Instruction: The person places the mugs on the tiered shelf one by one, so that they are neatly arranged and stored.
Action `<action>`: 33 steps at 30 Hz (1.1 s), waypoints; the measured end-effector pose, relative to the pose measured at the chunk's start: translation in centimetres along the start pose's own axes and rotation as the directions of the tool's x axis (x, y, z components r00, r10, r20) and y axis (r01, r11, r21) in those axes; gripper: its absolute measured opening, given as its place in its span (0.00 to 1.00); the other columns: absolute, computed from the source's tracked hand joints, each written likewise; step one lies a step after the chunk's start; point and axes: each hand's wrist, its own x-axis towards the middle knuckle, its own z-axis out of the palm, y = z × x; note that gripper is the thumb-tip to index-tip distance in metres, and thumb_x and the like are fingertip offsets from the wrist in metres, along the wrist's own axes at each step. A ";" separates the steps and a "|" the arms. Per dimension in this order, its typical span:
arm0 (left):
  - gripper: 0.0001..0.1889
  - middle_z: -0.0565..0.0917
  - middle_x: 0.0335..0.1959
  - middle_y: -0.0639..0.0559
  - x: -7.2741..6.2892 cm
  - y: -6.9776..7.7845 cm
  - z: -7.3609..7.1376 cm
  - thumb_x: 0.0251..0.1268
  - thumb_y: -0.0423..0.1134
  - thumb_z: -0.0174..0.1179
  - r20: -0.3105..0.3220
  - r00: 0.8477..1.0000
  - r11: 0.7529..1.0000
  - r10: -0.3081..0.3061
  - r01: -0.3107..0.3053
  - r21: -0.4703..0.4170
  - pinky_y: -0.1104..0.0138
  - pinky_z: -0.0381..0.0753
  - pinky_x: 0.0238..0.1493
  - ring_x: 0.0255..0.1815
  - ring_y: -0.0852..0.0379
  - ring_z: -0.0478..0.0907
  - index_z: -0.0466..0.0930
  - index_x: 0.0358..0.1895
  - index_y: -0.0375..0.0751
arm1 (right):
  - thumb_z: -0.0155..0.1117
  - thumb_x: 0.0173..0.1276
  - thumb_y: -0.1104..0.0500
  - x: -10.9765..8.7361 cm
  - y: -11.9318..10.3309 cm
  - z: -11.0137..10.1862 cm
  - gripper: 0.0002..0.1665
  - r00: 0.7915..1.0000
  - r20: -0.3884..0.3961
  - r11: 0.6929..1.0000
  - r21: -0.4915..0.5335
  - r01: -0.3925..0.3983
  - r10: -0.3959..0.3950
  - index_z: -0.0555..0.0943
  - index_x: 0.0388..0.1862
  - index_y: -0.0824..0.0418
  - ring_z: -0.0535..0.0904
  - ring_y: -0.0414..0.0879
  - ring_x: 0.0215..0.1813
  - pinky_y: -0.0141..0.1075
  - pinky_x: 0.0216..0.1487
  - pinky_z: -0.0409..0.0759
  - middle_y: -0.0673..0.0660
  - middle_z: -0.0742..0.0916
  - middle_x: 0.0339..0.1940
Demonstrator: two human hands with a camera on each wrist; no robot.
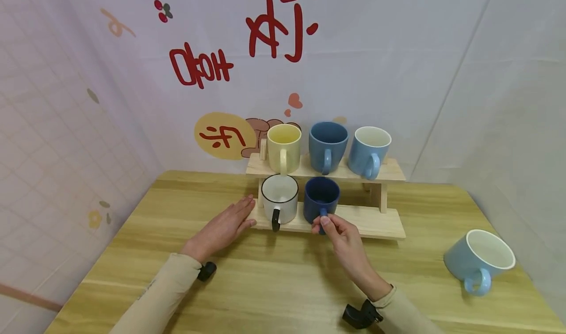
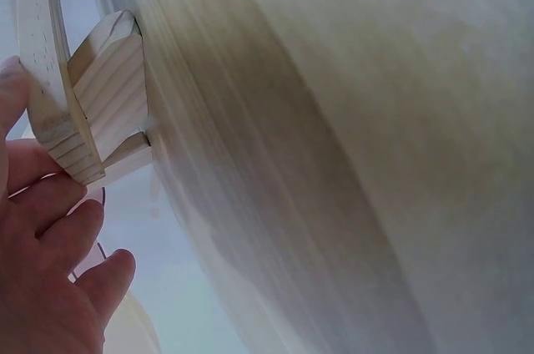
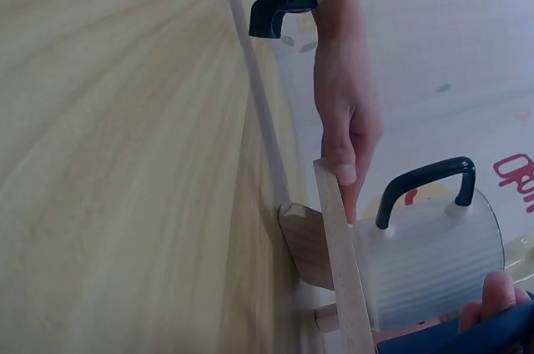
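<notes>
My right hand (image 1: 349, 248) pinches the handle of a dark blue mug (image 1: 315, 207), which stands on the lower tier of a wooden two-tier rack (image 1: 371, 222). Left of that mug is a white mug (image 1: 285, 208) with a black rim and black handle. My left hand (image 1: 221, 228) touches the left end of the lower board, its fingers extended, the thumb by the front corner. Up close in the left wrist view, the fingers (image 2: 52, 204) lie against the board's end. In the right wrist view, the dark blue mug (image 3: 467, 337) is partly cut off.
On the upper tier stand a yellow mug (image 1: 276, 152), a medium blue mug (image 1: 319, 150) and a light blue mug (image 1: 360, 152), handles forward. Another light blue mug (image 1: 462, 258) sits tilted at the table's right side. A printed cloth (image 1: 376, 54) hangs behind the wooden table (image 1: 274, 285).
</notes>
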 end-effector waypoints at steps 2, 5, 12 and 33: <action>0.33 0.62 0.80 0.36 0.1 0.0 -0.1 0.82 0.50 0.53 0.003 1.000 1.000 0.002 -0.002 0.003 0.42 0.62 0.76 0.80 0.40 0.59 0.63 0.77 0.28 | 0.54 0.84 0.52 0.1 0.1 0.1 0.20 1.000 0.000 1.000 0.002 -0.005 0.005 0.85 0.45 0.66 0.85 0.48 0.50 0.31 0.59 0.78 0.60 0.90 0.37; 0.34 0.62 0.80 0.36 0.1 0.0 -0.1 0.82 0.51 0.52 0.015 1.000 1.000 -0.003 0.003 0.005 0.42 0.62 0.76 0.81 0.41 0.59 0.63 0.78 0.28 | 0.54 0.84 0.52 0.1 0.3 0.3 0.20 1.000 0.003 1.000 0.008 -0.007 0.007 0.85 0.46 0.67 0.85 0.47 0.50 0.32 0.59 0.78 0.60 0.90 0.38; 0.34 0.61 0.81 0.36 0.2 0.1 0.1 0.83 0.51 0.51 0.022 1.000 1.000 -0.009 0.009 0.000 0.41 0.62 0.76 0.81 0.41 0.58 0.62 0.78 0.29 | 0.56 0.83 0.54 0.5 0.2 0.2 0.17 1.000 0.012 0.999 -0.035 0.030 -0.029 0.87 0.43 0.65 0.86 0.47 0.46 0.32 0.56 0.81 0.57 0.91 0.36; 0.33 0.60 0.81 0.36 0.2 0.0 0.4 0.83 0.50 0.51 0.001 1.000 1.000 -0.025 0.025 -0.013 0.38 0.62 0.74 0.81 0.40 0.58 0.61 0.78 0.29 | 0.64 0.78 0.59 -1.4 -2.0 -5.1 0.18 0.997 0.033 0.958 -0.277 0.077 -0.071 0.81 0.62 0.63 0.86 0.47 0.56 0.28 0.55 0.82 0.56 0.90 0.53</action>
